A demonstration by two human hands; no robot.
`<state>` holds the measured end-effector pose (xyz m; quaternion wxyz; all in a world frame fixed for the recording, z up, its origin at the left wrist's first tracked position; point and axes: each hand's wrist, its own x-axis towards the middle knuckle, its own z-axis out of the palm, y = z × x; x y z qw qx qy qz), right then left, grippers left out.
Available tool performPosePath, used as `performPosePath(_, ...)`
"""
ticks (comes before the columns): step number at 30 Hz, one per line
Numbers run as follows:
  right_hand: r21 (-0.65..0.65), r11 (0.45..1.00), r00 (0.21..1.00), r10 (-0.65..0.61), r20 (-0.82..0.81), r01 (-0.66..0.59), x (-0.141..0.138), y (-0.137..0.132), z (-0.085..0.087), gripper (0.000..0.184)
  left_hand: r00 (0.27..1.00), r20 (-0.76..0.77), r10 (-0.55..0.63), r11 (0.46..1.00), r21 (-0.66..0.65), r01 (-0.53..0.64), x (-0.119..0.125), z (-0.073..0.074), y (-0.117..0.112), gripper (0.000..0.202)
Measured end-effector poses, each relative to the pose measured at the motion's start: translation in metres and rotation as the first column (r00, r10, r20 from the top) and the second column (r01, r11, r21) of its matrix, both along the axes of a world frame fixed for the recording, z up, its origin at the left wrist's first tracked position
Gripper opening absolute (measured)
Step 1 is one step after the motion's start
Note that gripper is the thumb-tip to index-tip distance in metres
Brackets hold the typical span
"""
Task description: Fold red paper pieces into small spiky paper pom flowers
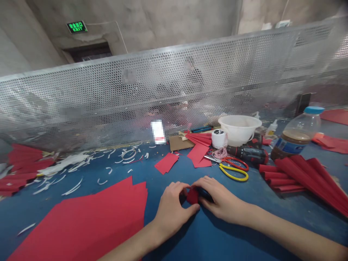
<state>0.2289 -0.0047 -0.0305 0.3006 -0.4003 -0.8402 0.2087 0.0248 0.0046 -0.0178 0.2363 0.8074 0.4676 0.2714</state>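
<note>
Left hand: (174, 207) curled nearly shut, fingertips pinching the left side of the little red paper bit
Little red paper bit: (192, 196) looks like tightly folded or bunched paper, sitting right between both sets of fingers, just above the table
Right hand: (223, 198) fingers bent over and closed on the bit's right side, with something dark tucked under them, can't tell what
Left of the fingers: a stack of red paper sheets (81, 217) right by the left wrist, white paper scraps (73, 185) further out, and red paper fans (21, 166) at the far edge
Ahead of the fingers: loose red paper pieces (197, 154), a cardboard piece (181, 142), a white string spool (219, 139), and a white bowl (239, 128)
Right of those: scissors (231, 165) with red and yellow handles (one pair or two, hard to say), a cordless drill (247, 154), and a plastic bottle (297, 136) with a blue cap and brown liquid
Right of the fingers: a big folded red paper fan (307, 177)
Surface: blue table (190, 235), pretty scuffed
Room: perforated metal screen (163, 83) along the far side of the table, blurry people (190, 83) behind it, concrete wall (168, 21), and a green exit sign (77, 27) up top
</note>
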Motion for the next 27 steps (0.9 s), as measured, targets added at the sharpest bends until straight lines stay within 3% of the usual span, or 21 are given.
performPosePath(9,-0.074,0.995,0.998,-0.062,-0.032,0.060,0.002,0.001,0.000,0.018,0.995,-0.099,0.032,0.999,-0.007,-0.033,0.001,0.000,0.000,0.017)
performPosePath(23,-0.160,0.987,0.995,-0.002,-0.103,-0.014,0.002,-0.002,0.008,0.025,0.999,-0.032,-0.006,0.982,-0.191,0.000,-0.002,-0.002,0.007,0.028)
performPosePath(27,-0.206,0.977,0.993,0.031,-0.113,-0.054,0.001,-0.005,0.009,0.028,0.994,-0.076,-0.080,0.970,-0.237,0.060,-0.004,0.001,0.008,0.031)
